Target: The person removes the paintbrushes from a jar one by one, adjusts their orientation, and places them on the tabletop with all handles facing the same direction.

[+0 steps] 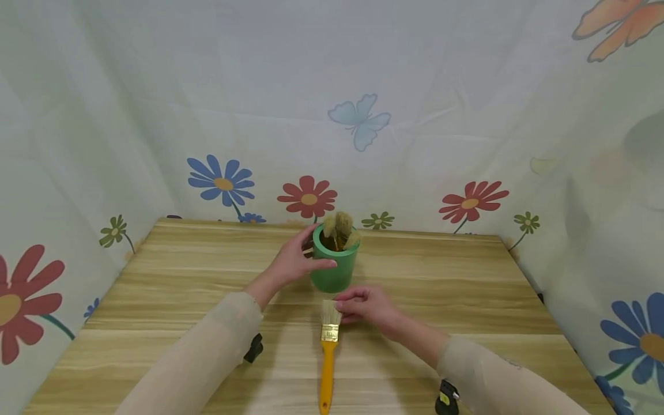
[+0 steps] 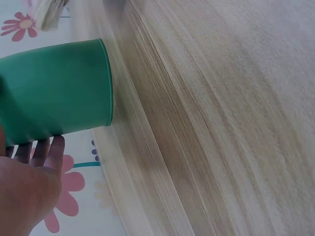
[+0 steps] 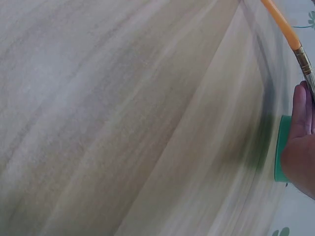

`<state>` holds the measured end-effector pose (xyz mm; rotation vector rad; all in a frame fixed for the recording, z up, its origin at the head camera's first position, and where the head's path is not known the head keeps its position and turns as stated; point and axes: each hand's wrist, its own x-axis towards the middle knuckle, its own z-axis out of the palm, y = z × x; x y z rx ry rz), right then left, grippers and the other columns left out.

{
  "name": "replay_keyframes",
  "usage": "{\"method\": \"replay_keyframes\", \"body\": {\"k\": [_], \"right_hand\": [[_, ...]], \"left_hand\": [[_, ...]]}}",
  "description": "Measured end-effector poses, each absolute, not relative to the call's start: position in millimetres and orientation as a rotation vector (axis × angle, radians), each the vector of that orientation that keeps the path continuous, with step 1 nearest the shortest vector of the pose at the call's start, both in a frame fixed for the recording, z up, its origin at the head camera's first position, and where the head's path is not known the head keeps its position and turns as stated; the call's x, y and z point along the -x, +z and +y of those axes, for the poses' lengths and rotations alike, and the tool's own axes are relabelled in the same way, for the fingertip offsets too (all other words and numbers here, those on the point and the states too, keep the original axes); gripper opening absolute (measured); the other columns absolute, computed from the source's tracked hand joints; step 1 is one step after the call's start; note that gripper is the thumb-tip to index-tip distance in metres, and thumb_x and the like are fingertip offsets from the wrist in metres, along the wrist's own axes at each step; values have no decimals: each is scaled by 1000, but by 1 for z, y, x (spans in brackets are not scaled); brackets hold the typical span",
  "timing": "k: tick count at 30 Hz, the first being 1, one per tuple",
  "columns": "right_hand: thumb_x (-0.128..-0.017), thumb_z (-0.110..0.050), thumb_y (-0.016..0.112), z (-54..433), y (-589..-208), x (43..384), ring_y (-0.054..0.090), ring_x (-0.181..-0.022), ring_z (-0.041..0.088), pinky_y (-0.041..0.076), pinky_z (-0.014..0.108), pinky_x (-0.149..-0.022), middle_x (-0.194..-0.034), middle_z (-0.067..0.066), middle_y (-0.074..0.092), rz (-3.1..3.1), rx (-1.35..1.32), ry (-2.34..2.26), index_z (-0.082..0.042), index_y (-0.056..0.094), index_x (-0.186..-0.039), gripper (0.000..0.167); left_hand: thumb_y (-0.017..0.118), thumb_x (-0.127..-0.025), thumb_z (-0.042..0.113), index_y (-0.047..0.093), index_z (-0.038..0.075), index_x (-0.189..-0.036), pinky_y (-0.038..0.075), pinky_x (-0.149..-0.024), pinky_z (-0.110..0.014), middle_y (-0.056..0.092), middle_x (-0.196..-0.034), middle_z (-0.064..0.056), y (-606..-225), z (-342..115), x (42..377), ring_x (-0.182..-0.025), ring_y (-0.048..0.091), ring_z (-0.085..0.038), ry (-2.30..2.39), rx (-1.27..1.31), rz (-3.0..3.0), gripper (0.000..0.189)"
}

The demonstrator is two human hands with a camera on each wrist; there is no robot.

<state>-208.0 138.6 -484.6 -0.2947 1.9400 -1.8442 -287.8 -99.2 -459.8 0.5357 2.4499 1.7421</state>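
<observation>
In the head view, my left hand holds a green cup from its left side, thumb across the front and other fingers round the far side. Several paintbrushes stand in the cup with their pale bristles up; their handles are mostly hidden inside. Just in front of the cup, my right hand pinches another paintbrush by its bristles, the yellow-orange handle pointing toward me. In the right wrist view this brush's handle appears raised off the wood. The left wrist view shows the cup's side up close.
Both hands work over a wood-grain table. A pale curtain printed with flowers and butterflies rises behind the table's far edge and along both sides. Dark wrist devices sit under both sleeves.
</observation>
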Motion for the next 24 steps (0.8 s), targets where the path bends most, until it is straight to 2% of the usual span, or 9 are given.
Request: {"method": "replay_keyframes", "body": {"k": [17, 24], "right_hand": [[-100, -2, 73, 135, -495, 205, 79, -85, 23, 67, 42, -84, -106, 23, 79, 1944, 264, -1792, 16, 71, -120, 27], [-100, -1, 73, 134, -498, 206, 78, -83, 19, 67, 40, -82, -107, 23, 79, 1965, 279, -1779, 16, 71, -120, 26]], "left_hand": [[93, -86, 32, 34, 24, -168, 44, -121, -55, 44, -166, -7, -456, -99, 286, -152, 44, -37, 1724, -528, 2451, 101], [93, -87, 32, 35, 24, -167, 43, -120, -56, 45, -166, -7, -457, -99, 286, -152, 44, -38, 1734, -537, 2446, 99]]}}
